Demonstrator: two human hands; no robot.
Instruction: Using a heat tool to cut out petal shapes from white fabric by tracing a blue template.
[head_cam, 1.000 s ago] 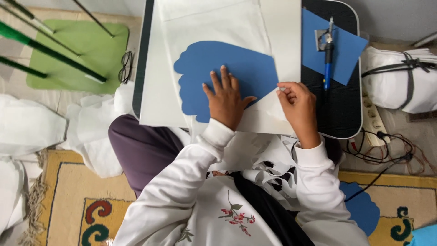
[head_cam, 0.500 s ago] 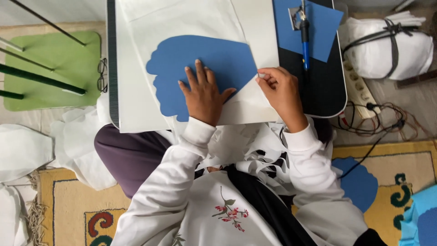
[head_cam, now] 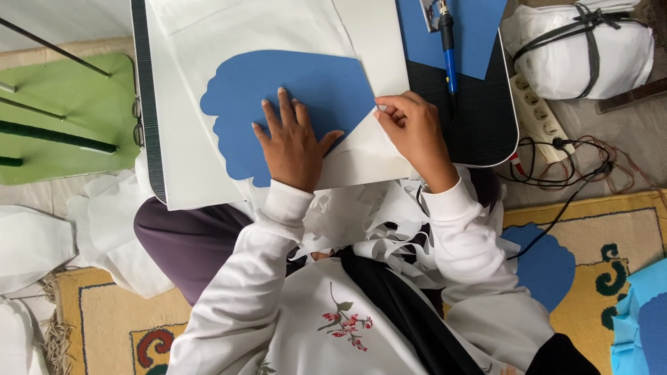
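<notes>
We see the left hand [head_cam: 295, 142] lying flat w/ fingers spread, palm pressing down on a blue scallop-edged paper cut-out [head_cam: 292, 104]; no pinch here, grip is open and just bearing down. The cut-out lies on a large white sheet of paper [head_cam: 187, 139], approx. at the middle of the black ribbed lap worktop [head_cam: 486, 118] that sits across the person's knees. The right hand [head_cam: 413, 128] is just right of the cut-out's pointed tip, thumb and forefinger pressed together on the edge of a second white paper sheet [head_cam: 375, 48] that overlaps the blue shape's right side; so grip there = pinching the white sheet. Both hands are near each other but apart, w/ the blue tip between them. Farther back on the worktop, right side: a blue-handled soldering-type tool [head_cam: 448, 48] lying on a flat blue paper piece [head_cam: 479, 35]. Off the worktop to the right, a white fabric bundle tied w/ grey strap [head_cam: 580, 48], a white power strip [head_cam: 538, 114] and tangled dark cables [head_cam: 577, 167] on the floor. Left of the worktop: a green plastic stool top [head_cam: 76, 104] w/ thin dark rods across it, and eyeglasses [head_cam: 137, 121] at its edge. White paper scraps [head_cam: 361, 215] are piled in the lap. Another blue cut-out [head_cam: 545, 267] lies on the yellow patterned rug [head_cam: 618, 229].
</notes>
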